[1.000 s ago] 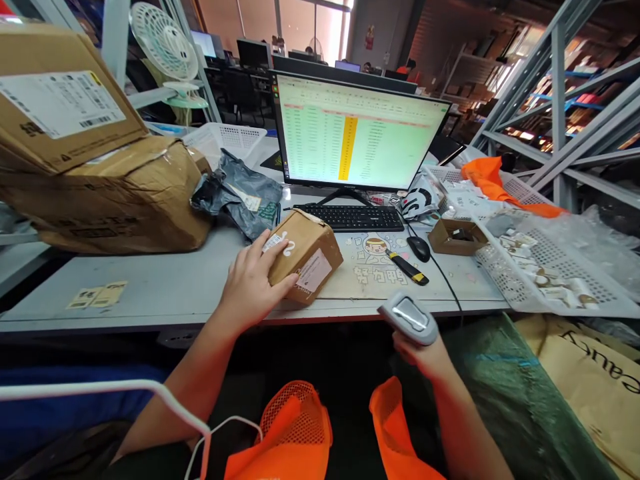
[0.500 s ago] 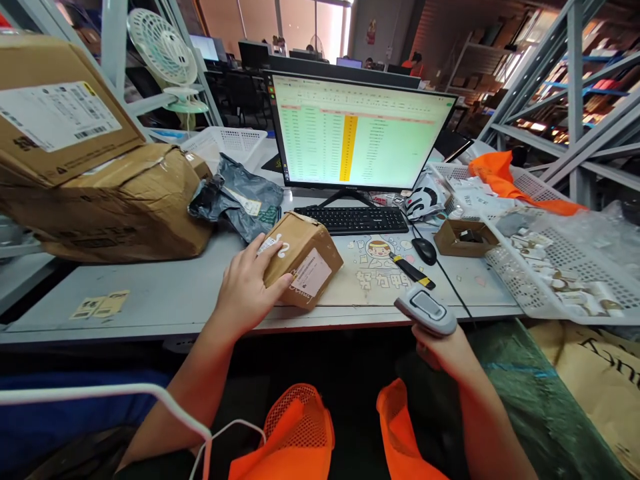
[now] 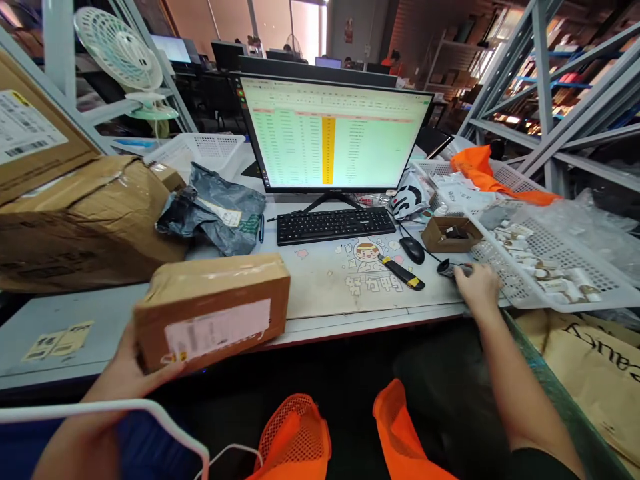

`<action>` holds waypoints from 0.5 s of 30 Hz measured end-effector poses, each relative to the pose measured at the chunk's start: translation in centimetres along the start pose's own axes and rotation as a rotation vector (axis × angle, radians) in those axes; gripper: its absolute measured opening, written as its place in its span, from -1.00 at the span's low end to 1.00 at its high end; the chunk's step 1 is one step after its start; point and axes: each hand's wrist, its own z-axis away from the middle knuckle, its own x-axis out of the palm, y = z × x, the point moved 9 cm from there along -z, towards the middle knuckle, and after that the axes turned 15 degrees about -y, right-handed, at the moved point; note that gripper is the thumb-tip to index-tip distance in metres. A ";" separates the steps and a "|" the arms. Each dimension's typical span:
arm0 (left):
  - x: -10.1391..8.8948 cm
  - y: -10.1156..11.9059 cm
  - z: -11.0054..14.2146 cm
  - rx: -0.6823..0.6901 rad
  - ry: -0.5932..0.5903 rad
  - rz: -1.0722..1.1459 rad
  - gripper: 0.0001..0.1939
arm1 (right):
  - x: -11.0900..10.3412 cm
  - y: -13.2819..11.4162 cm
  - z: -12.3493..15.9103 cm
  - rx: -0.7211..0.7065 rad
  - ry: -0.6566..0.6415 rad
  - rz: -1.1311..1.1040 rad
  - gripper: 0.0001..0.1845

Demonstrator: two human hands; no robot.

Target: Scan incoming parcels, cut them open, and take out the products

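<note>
My left hand (image 3: pixel 117 377) grips a small brown cardboard parcel (image 3: pixel 213 308) with a white label on its near face, lifted off the grey desk (image 3: pixel 90 310) toward my lap. My right hand (image 3: pixel 475 285) rests at the desk's right front edge, its fingers on the barcode scanner (image 3: pixel 449 269), which lies on the desk beside a white perforated tray (image 3: pixel 550 270). A black utility knife with yellow trim (image 3: pixel 401 272) and a black mouse (image 3: pixel 413 249) lie just left of that hand.
A monitor (image 3: pixel 333 133) with a spreadsheet and a black keyboard (image 3: pixel 335 225) stand at desk centre. Large taped cartons (image 3: pixel 80 213) and a grey poly bag (image 3: pixel 215 207) crowd the left. A small open box (image 3: pixel 450 233), orange cloth (image 3: pixel 480 167) and metal racking (image 3: pixel 550 87) are right.
My left hand lifted the parcel off the desk and drew it left and toward me. My right hand moved the scanner forward and laid it on the desk by the tray.
</note>
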 end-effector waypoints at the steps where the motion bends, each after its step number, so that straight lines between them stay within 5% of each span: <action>1: 0.2 -0.7 -0.1 0.001 0.001 -0.030 0.27 | 0.1 -3.7 0.1 -0.109 0.042 -0.005 -0.54; 4: 3.5 -0.2 -1.2 0.063 -0.105 -0.088 -0.13 | 4.1 -17.0 -0.8 -0.504 -0.188 -0.037 -0.58; 7: 7.2 0.6 -1.3 0.063 -0.178 -0.012 -0.26 | 7.9 -25.3 -2.7 -0.547 -0.321 0.014 -0.53; 12: 9.2 1.4 2.1 0.107 -0.047 0.207 0.02 | 10.4 -29.0 -4.7 -0.509 -0.324 0.052 -0.47; 15: 8.2 4.3 3.5 0.242 0.176 0.292 -0.07 | 10.5 -29.2 -5.1 -0.468 -0.319 0.085 -0.45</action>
